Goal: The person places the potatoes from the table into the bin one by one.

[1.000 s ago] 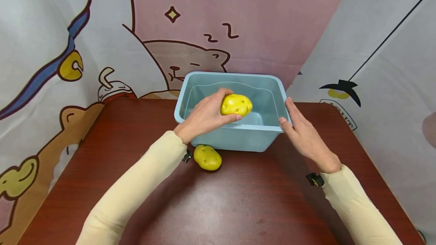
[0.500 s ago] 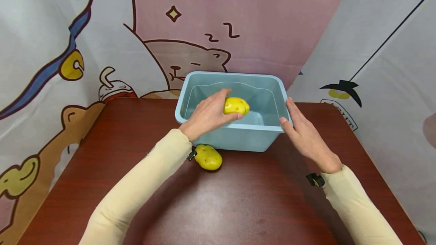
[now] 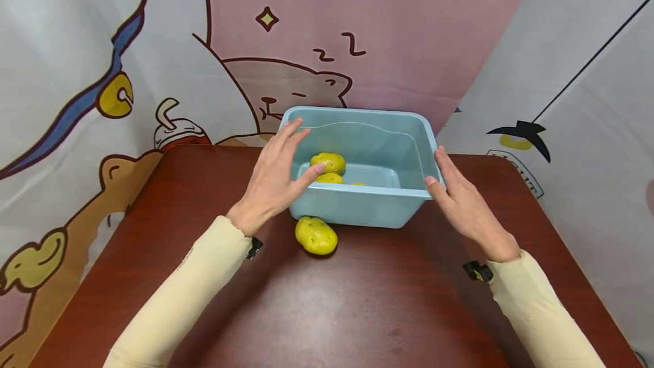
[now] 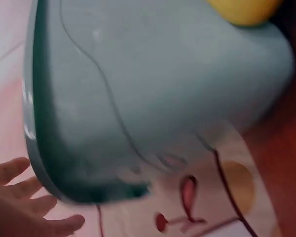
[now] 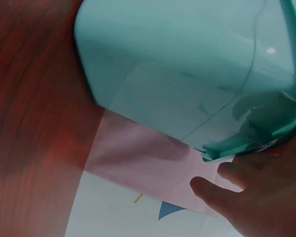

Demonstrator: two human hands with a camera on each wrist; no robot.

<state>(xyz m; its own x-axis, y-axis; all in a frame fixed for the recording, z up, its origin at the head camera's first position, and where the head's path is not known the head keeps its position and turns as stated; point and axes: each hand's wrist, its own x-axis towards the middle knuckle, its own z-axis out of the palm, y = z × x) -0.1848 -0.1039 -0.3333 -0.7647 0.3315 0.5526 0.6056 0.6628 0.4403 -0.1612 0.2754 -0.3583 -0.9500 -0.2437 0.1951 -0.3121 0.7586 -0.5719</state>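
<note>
In the head view my left hand (image 3: 276, 172) holds nothing, its fingers spread over the left rim of a light blue plastic bin (image 3: 357, 209). Two yellow potatoes (image 3: 328, 162) lie inside near that hand, and a sliver of more yellow shows behind the front wall. Part of one potato (image 4: 246, 10) also appears at the top of the left wrist view. Another potato (image 3: 317, 235) sits on the table against the bin's front left corner. My right hand (image 3: 465, 209) rests with extended fingers along the bin's right rim; the right wrist view has those fingers (image 5: 217, 195) outside the wall.
The bin stands near the back of a dark reddish-brown table (image 3: 357, 300). Right behind the table hangs a printed cartoon curtain (image 3: 398, 33), which also runs along both sides.
My left hand has let go of the potato it held over the bin and drawn back left, fingers spreading. Potatoes now show inside. The right hand stays at the right rim.
</note>
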